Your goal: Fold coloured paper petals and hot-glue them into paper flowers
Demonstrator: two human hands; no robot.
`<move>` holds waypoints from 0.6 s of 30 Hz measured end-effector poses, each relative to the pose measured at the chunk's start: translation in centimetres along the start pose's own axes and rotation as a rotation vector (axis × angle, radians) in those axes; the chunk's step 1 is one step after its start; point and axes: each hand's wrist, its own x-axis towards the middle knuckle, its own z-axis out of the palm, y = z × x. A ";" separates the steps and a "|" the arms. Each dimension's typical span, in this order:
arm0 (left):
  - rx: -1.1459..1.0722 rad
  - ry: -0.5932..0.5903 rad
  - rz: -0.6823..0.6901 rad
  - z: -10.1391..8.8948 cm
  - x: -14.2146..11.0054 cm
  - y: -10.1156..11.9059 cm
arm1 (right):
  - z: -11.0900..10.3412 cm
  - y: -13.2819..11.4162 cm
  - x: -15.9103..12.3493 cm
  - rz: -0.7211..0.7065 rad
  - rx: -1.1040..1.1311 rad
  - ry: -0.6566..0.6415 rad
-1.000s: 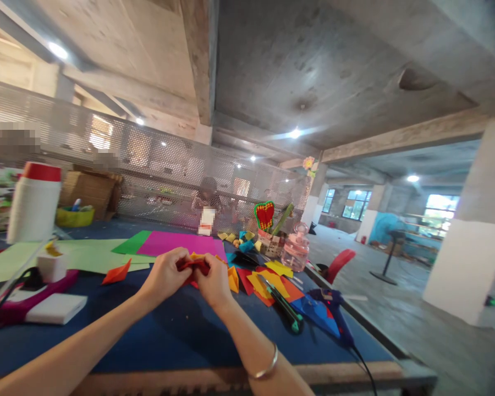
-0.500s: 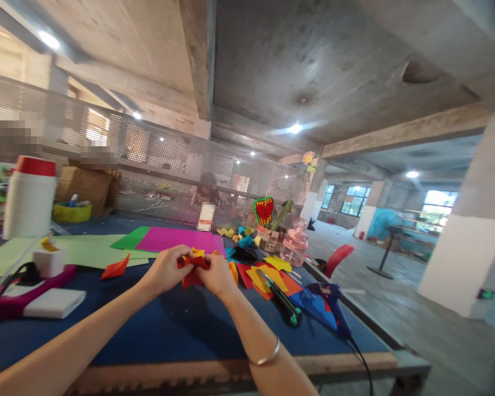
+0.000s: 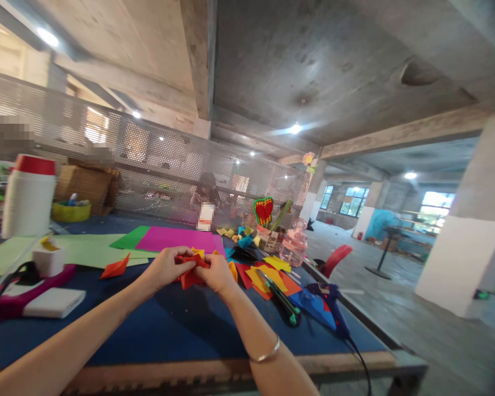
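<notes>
Both my hands meet over the blue table (image 3: 157, 330), pinching a folded piece of red paper (image 3: 190, 273). My left hand (image 3: 165, 268) grips its left side with curled fingers. My right hand (image 3: 218, 273) holds the right side, and a thin bracelet (image 3: 266, 356) sits on that forearm. Loose red, orange and yellow paper squares (image 3: 268, 278) lie just right of my hands. A folded orange piece (image 3: 115, 267) rests to the left.
Green and magenta sheets (image 3: 177, 240) lie farther back. A white bottle with a red cap (image 3: 28, 195), a white box (image 3: 53, 302) and a pink tool sit at left. A green cutter (image 3: 286, 306), a blue glue gun (image 3: 332, 308), a pink jar (image 3: 295, 250) and a basket stand at right. A person sits behind the mesh fence.
My hands have kept working the red paper in place; its fold has opened out slightly and shows more below my fingers. The view shifted a little.
</notes>
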 end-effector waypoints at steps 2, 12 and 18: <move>0.016 0.003 0.035 -0.1 0.1 0.3 | -0.1 -0.2 -0.1 0.008 -0.006 -0.017; -0.020 0.090 -0.037 -1.1 0.2 0.1 | -0.2 -2.4 -0.6 -0.196 0.094 0.108; -0.012 0.069 -0.049 -1.0 0.1 0.4 | -0.2 -2.4 -0.6 -0.231 0.052 0.111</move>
